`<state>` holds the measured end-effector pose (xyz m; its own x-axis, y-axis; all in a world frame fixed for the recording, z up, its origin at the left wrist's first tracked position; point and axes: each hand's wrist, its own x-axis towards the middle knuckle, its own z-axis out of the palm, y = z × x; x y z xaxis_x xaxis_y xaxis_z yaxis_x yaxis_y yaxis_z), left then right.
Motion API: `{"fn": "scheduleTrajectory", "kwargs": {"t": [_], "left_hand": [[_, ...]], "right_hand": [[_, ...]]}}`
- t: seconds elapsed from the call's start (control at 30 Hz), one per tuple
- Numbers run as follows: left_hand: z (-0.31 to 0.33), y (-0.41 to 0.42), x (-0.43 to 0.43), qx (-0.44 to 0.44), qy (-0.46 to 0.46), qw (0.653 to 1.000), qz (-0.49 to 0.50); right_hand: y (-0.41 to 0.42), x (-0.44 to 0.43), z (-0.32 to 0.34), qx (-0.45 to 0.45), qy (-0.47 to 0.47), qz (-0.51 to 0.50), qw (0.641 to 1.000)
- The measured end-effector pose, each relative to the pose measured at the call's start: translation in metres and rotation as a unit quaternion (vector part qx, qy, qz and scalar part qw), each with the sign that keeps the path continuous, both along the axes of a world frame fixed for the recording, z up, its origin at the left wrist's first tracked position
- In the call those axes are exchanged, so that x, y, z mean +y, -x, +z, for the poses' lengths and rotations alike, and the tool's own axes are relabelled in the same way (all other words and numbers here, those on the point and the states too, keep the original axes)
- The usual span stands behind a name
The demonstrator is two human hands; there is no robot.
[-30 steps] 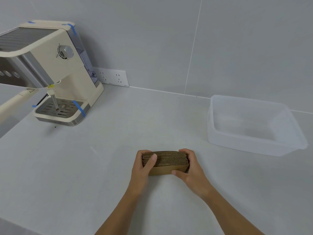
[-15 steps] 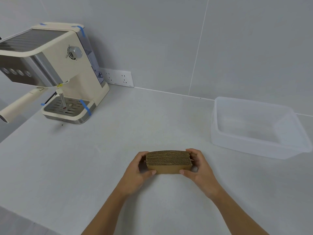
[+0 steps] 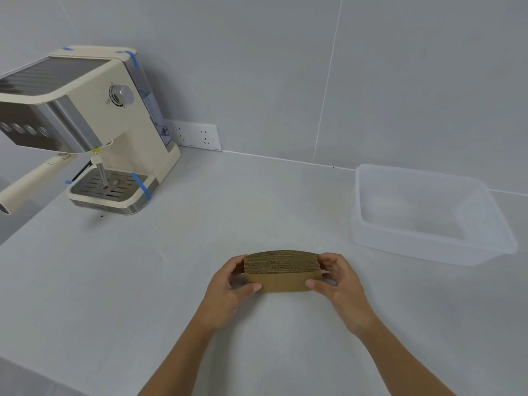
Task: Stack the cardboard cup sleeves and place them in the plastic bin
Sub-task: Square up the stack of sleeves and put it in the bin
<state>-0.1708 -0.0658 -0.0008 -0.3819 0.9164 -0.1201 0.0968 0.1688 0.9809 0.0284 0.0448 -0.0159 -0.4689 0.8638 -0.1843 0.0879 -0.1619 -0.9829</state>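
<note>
Bare worktop (image 3: 171,281) lies open between the stack of cardboard sleeves (image 3: 281,271), held near the front edge, and the plastic bin (image 3: 428,250) toward the back right corner. The bin's open top is unobstructed; only its near wall rises in the way. A coffee machine (image 3: 114,132) fills the back left corner, well apart. A wall closes the back edge.

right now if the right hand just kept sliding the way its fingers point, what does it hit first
The right hand points leftward, so it meets the stack of cardboard sleeves it already grips, then the left hand on the far end. Nothing else appears in that line.
</note>
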Motion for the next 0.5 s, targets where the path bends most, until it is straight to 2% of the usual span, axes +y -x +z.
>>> {"fn": "scheduleTrajectory", "kwargs": {"t": [0.2, 0.5], "left_hand": [[0.022, -0.010, 0.018, -0.009, -0.030, 0.999, 0.022], [0.078, -0.045, 0.064, 0.021, -0.092, 0.996, -0.009]], "right_hand": [[-0.005, 0.012, 0.023, 0.055, 0.004, -0.044, 0.998], [-0.041, 0.043, 0.079, 0.113, -0.064, -0.082, 0.988]]}}
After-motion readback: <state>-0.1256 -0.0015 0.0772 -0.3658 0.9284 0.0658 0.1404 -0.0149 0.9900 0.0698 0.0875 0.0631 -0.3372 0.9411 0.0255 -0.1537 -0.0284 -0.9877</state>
